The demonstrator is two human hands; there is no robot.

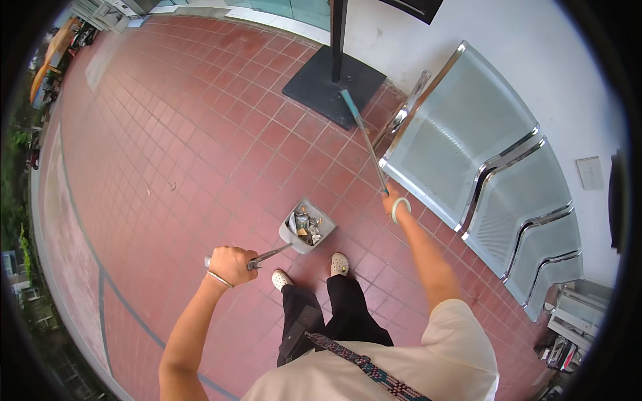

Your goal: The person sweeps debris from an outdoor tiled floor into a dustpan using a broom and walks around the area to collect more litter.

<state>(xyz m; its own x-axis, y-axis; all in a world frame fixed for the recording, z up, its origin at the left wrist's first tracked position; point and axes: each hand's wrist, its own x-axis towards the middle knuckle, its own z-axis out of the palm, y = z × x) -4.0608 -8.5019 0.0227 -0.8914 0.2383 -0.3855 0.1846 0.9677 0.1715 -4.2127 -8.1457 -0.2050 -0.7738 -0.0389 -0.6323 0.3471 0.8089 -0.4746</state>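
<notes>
My left hand [231, 265] grips the upper end of a long metal handle [275, 251]. That handle runs down to a light grey dustpan [287, 235] in front of my feet. Inside the pan lies mixed litter [305, 224], with crumpled scraps and what look like cigarette butts. My right hand [392, 199], with a pale bangle at its wrist, is closed around a long thin metal tool [371, 149]. The tool's teal far end [349, 103] appears over a black square base plate [321, 87]; whether it touches the plate I cannot tell.
A row of perforated metal seats [461, 135] lines the white wall [546, 65] on the right. A dark post [338, 40] rises from the base plate. Red floor tiles [200, 125] extend to the left, with small debris [173, 186]. Lower right stands a white rack [577, 313].
</notes>
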